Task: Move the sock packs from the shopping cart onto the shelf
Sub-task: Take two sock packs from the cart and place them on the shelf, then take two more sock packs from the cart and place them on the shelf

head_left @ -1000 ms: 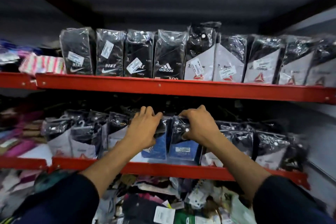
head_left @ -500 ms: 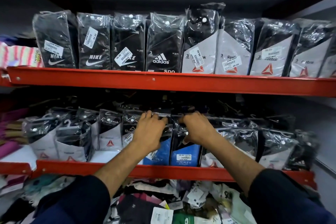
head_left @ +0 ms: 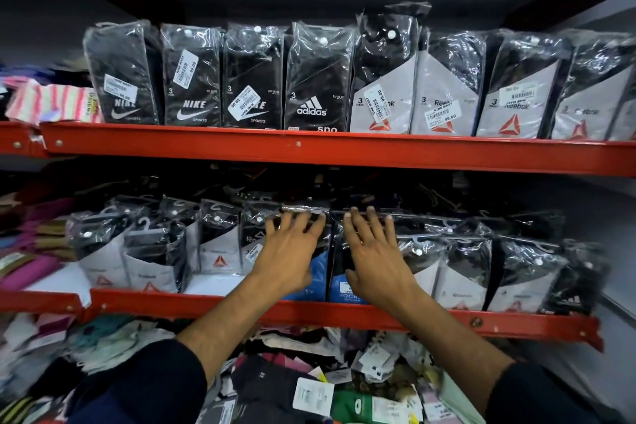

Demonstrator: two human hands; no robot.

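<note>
Two blue-and-black Jockey sock packs stand side by side on the middle red shelf point(head_left: 344, 315). My left hand point(head_left: 290, 251) lies flat with spread fingers against the front of the left blue pack point(head_left: 318, 277). My right hand point(head_left: 373, 256) rests the same way on the right blue pack point(head_left: 340, 289). Neither hand grips anything. Grey-and-black Reebok packs point(head_left: 216, 241) stand in rows on both sides of the blue ones. The shopping cart is out of view.
The upper red shelf point(head_left: 309, 144) carries upright Nike, Adidas point(head_left: 315, 79) and Reebok packs. Loose socks and tagged garments point(head_left: 309, 385) are heaped below the middle shelf. Folded pink and striped items point(head_left: 51, 103) lie at the left.
Both hands have let go of the tops of the blue packs and opened out, fingers now flat against the pack fronts. The view has shifted slightly.
</note>
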